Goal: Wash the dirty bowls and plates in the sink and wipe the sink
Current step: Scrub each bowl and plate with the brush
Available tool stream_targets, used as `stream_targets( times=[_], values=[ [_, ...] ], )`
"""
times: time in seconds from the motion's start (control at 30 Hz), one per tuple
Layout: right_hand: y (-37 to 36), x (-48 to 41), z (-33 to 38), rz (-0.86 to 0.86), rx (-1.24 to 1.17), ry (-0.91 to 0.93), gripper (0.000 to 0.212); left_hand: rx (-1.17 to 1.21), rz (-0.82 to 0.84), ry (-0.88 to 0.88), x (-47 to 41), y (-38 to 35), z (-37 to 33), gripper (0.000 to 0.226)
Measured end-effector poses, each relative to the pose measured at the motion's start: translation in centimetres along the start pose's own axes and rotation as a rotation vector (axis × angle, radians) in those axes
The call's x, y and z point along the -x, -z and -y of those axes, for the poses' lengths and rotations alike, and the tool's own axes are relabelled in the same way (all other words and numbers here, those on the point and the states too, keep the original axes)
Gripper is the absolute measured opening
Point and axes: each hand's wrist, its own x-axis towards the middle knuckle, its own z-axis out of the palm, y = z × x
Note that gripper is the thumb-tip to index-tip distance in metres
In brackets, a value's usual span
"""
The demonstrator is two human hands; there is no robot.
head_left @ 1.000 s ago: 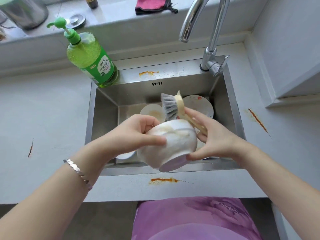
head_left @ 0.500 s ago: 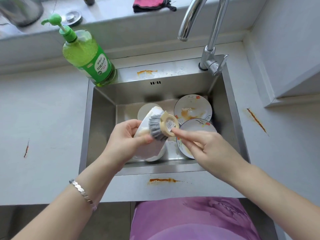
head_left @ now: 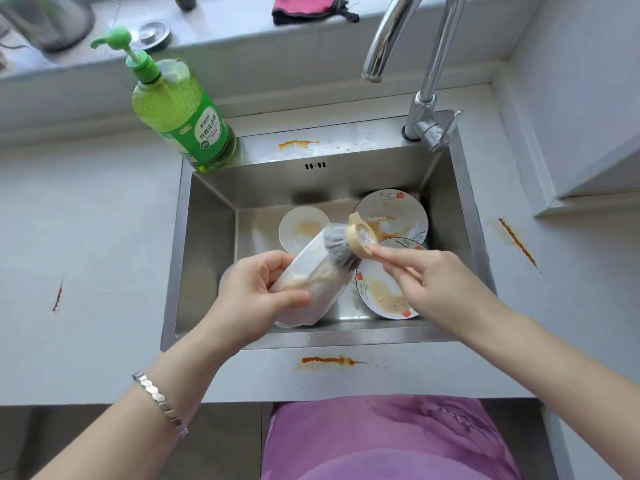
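White bowl (head_left: 311, 285), soiled, tilted above steel sink (head_left: 204, 237): left hand (head_left: 252, 296) grips its side; right hand (head_left: 429, 282) pinches brush (head_left: 346, 244) handle, bristles at the bowl's mouth. Step: scrubbing. Next, likely: rinsing; stained plates (head_left: 391, 216) lie beneath.

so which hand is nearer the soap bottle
Left. The left hand grips the bowl in front of the soap bottle, toward the sink's left side. The right hand holds the brush farther right, over a dirty plate.
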Motion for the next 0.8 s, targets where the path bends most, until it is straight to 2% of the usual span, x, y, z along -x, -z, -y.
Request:
stream_targets(
  times=[0.1,0.23,0.4,0.57,0.63,0.73,0.8],
  values=[
    [-0.6,1.4,1.4,0.048,0.050,0.146,0.038,0.032,-0.002,-0.017,0.0,0.0,0.2,0.025],
    [0.2,-0.1,-0.5,0.003,0.012,-0.061,0.036,0.066,0.007,-0.032,0.2,-0.1,0.2,0.024],
    [0.1,0.9,1.4,0.033,-0.004,0.116,0.039,0.118,0.039,-0.056,0.3,0.3,0.1,0.026],
    [1.2,-1.6,-1.3,-0.013,-0.349,-0.234,0.031,0.298,0.087,-0.134,0.4,1.6,-0.6,0.031],
    [1.1,-1.7,-1.8,0.020,-0.483,-0.366,0.031,0.397,0.078,-0.150,0.1,1.8,-0.7,0.042],
    [0.4,-1.3,-1.8,0.051,-0.664,-0.473,0.029,0.584,-0.029,-0.119,-0.5,1.3,-1.1,0.054],
    [-0.4,-1.1,-1.5,0.031,-0.731,-0.480,0.029,0.697,-0.153,-0.071,-1.1,0.3,-1.5,0.051]
  ],
)
